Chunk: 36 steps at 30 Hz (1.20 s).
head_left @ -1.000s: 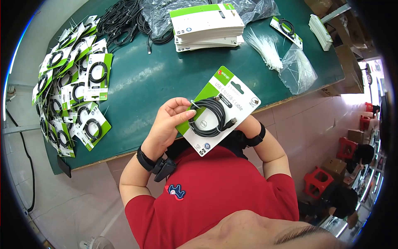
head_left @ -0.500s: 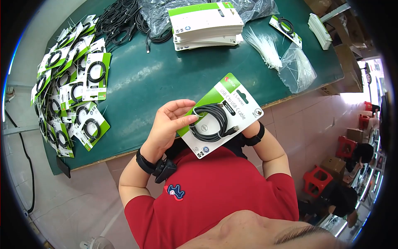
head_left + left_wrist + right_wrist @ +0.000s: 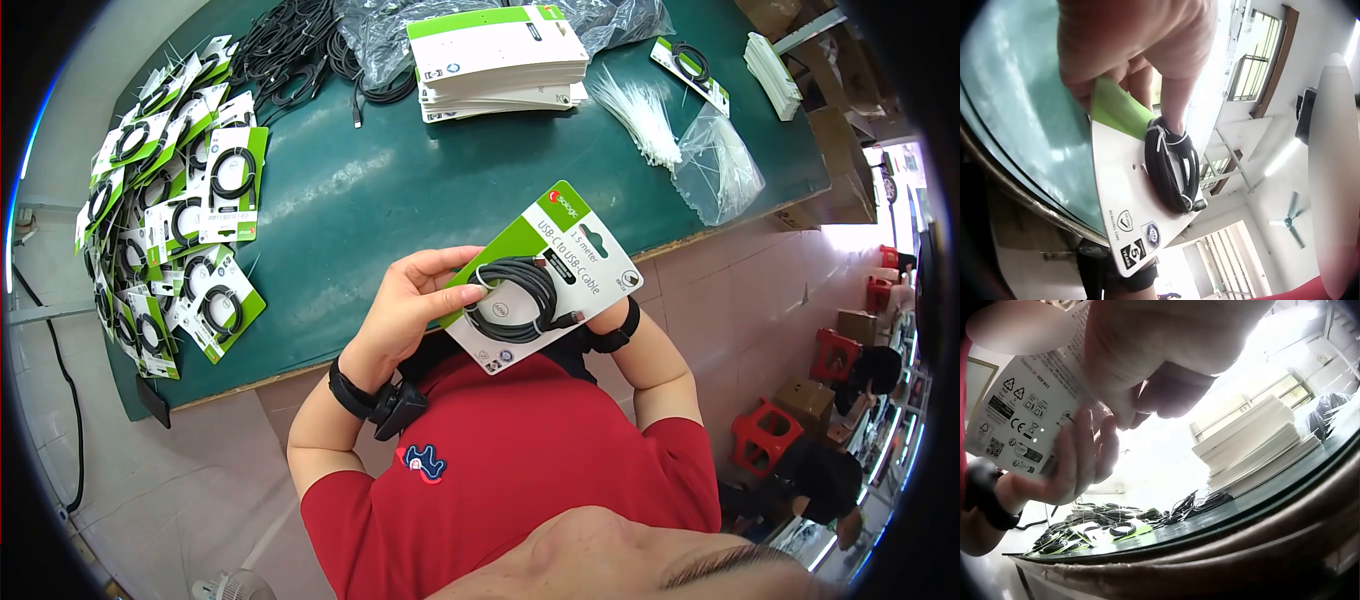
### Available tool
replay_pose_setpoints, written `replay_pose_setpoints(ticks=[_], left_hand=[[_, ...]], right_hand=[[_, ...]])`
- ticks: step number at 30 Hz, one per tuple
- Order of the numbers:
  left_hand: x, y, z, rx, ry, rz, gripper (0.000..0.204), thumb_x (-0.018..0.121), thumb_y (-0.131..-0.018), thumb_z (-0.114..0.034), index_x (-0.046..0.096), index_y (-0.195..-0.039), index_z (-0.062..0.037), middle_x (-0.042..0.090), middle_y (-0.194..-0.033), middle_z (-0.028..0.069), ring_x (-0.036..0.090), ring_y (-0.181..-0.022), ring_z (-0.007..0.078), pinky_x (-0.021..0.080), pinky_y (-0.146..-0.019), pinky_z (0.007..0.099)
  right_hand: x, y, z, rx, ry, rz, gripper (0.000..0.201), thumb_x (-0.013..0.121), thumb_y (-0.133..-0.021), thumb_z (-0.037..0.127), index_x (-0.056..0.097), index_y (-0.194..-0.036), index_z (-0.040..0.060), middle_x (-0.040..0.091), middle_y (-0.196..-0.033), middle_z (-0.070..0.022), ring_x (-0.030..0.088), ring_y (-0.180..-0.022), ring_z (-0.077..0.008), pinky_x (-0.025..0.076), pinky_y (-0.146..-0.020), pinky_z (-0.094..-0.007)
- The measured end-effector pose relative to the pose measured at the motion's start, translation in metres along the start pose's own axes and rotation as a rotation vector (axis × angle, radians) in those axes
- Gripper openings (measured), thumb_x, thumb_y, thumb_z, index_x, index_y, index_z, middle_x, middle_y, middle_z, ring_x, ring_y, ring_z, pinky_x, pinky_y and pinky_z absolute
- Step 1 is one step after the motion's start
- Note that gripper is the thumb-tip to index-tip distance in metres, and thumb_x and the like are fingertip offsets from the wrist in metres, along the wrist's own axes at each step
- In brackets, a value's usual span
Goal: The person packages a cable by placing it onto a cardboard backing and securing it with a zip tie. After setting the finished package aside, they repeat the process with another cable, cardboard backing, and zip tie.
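Observation:
In the head view, a white and green card (image 3: 600,262) printed "USB-C to USB-C cable" is tilted above my lap, a coiled black cable (image 3: 515,272) on its front. White zip ties hold the coil. My left hand (image 3: 400,310) pinches the card's left side, thumb on the front near the coil; its fingers lie against the printed back in the right wrist view. Mostly hidden behind the card in the head view, my right hand (image 3: 606,318) appears with bent fingers close to the card's back in its own wrist view. I cannot tell what it holds.
Finished-looking carded cables (image 3: 232,180) are heaped on the green table (image 3: 330,230) at left. Loose black cables (image 3: 290,50) and a stack of cards (image 3: 500,60) lie at the back. White zip ties (image 3: 640,125), a plastic bag (image 3: 715,175) and another carded cable (image 3: 690,70) are at right.
The card has shifted slightly down and right and changed its tilt, with the left hand moving along with it. The right hand stays behind the card.

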State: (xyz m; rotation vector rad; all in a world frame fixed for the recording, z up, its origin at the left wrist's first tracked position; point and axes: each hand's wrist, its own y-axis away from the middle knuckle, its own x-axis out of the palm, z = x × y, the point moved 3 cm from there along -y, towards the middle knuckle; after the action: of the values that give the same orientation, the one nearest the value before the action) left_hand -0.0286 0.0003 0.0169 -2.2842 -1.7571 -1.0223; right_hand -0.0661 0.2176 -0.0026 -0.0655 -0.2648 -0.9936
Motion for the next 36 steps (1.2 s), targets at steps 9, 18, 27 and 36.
replay_pose_setpoints(ticks=[9, 18, 27, 36], left_hand=[[0.002, 0.003, -0.001, 0.07, -0.101, 0.054, 0.042, 0.07, -0.086, 0.006, 0.061, -0.127, 0.0057, 0.064, -0.122, 0.0092, 0.063, -0.113, 0.0168, 0.051, -0.098, 0.0303], [-0.009, 0.0, 0.008, 0.105, -0.112, 0.048, 0.042, 0.072, -0.085, 0.006, 0.062, -0.126, 0.0056, 0.062, -0.126, 0.0102, 0.062, -0.114, 0.0182, 0.05, -0.1, 0.0311], [-0.017, -0.002, 0.013, 0.157, -0.004, 0.078, 0.042, 0.072, -0.084, 0.007, 0.063, -0.125, 0.0044, 0.066, -0.122, 0.0111, 0.063, -0.112, 0.0185, 0.051, -0.1, 0.032], [-0.016, -0.01, 0.005, 0.065, 0.091, -0.022, 0.041, 0.071, -0.085, 0.007, 0.063, -0.125, 0.0022, 0.069, -0.119, 0.012, 0.066, -0.107, 0.0183, 0.052, -0.097, 0.0329]], right_hand=[[-0.008, -0.001, -0.033, 0.026, -0.283, -0.06, 0.031, 0.058, -0.099, 0.028, 0.059, -0.12, 0.0044, 0.066, -0.108, -0.0041, 0.062, -0.098, -0.0118, 0.052, -0.083, -0.0285], [-0.017, -0.011, -0.027, -0.013, -0.265, 0.14, 0.051, 0.06, -0.099, 0.039, 0.05, -0.136, 0.0043, 0.059, -0.129, -0.0107, 0.059, -0.113, -0.0165, 0.049, -0.096, -0.0323], [0.002, -0.014, 0.007, -0.176, -0.049, 0.035, 0.032, 0.071, -0.089, 0.02, 0.064, -0.115, 0.0029, 0.07, -0.108, -0.0045, 0.066, -0.092, -0.0118, 0.055, -0.078, -0.0278], [-0.012, -0.027, -0.011, -0.515, 0.547, 0.064, 0.034, 0.074, -0.086, 0.02, 0.065, -0.116, 0.0049, 0.068, -0.114, -0.0057, 0.064, -0.101, -0.0158, 0.053, -0.086, -0.0319]])
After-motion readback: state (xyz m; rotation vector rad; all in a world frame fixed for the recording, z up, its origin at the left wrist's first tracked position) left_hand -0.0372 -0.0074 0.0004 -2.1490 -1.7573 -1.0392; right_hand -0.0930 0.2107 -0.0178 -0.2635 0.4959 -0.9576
